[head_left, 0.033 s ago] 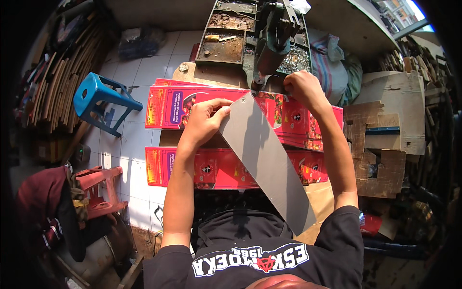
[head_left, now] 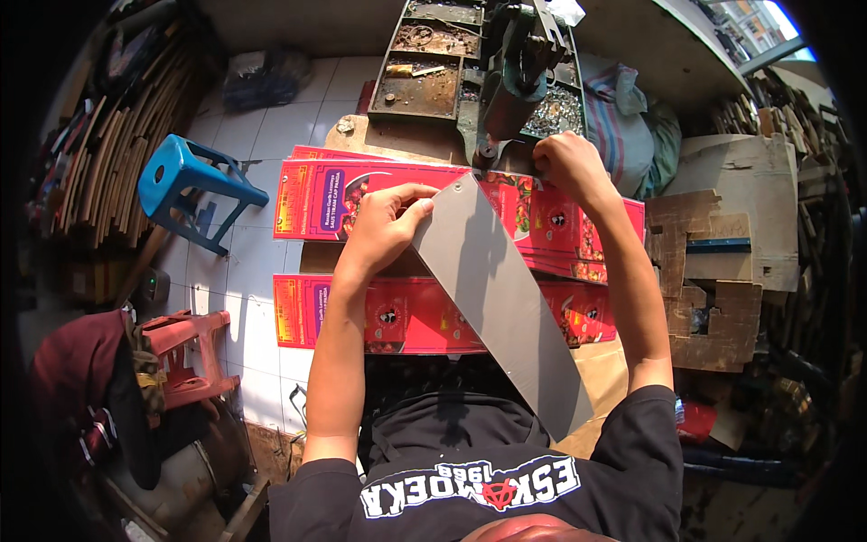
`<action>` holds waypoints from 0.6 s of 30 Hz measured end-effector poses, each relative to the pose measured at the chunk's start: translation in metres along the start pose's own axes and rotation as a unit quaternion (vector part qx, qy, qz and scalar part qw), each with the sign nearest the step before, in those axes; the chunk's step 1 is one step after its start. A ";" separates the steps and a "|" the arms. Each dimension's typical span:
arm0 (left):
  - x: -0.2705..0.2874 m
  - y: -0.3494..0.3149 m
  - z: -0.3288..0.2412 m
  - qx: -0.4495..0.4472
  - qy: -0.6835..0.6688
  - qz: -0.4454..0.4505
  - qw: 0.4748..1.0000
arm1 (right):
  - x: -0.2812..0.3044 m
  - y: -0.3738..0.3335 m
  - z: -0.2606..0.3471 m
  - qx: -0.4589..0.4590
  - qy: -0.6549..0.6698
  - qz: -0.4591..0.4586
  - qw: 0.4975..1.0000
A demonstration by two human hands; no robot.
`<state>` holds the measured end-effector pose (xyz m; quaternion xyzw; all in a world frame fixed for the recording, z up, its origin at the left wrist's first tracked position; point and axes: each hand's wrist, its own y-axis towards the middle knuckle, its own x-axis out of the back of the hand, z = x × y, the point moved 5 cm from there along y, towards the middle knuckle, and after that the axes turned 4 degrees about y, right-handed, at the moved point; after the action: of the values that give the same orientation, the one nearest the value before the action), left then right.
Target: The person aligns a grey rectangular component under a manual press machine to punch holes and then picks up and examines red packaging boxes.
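Fingers (head_left: 411, 191) of the left hand (head_left: 388, 230) are drawn together on the upper left edge of a long grey panel (head_left: 497, 280), thumb on its face. The panel lies slantwise, its upper end just below the head of a dark green machine (head_left: 513, 104) and its lower end near the person's black shirt (head_left: 452, 443); a small round eyelet (head_left: 458, 188) shows close to its top corner. The right hand (head_left: 573, 167) is to the right of the machine head, its fingers curled in; whether they hold anything cannot be told. Red printed panels lie in two groups beneath the grey one: an upper stack (head_left: 302, 200) across the desk (head_left: 388, 137) and a lower stack (head_left: 424, 316) nearer the person. Beside the machine are a compartmented tray (head_left: 420, 90) with loose bits on the left and a heap of small shiny pieces (head_left: 555, 116) on the right. A blue stool (head_left: 167, 176) stands on the tiled floor (head_left: 248, 271) to the left, and a striped sack (head_left: 623, 126) sits beyond the right hand.
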<state>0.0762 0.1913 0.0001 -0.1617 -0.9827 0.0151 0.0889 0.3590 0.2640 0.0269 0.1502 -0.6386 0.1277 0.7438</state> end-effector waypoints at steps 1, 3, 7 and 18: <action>0.000 0.001 -0.001 0.000 0.003 0.007 1.000 | -0.004 0.002 -0.003 0.002 -0.011 0.015 1.000; -0.001 -0.003 -0.005 0.005 0.012 0.004 1.000 | -0.005 0.005 -0.005 0.001 -0.025 0.027 0.999; -0.001 -0.003 -0.005 0.007 0.015 0.003 1.000 | 0.016 0.002 0.009 -0.010 0.141 -0.029 0.989; -0.001 -0.002 -0.003 0.003 0.035 0.003 0.999 | -0.009 0.011 0.036 -0.098 0.572 -0.046 0.813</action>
<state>0.0769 0.1890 0.0034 -0.1649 -0.9785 0.0123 0.1235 0.3205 0.2607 0.0241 0.0055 -0.0992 0.0927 0.9907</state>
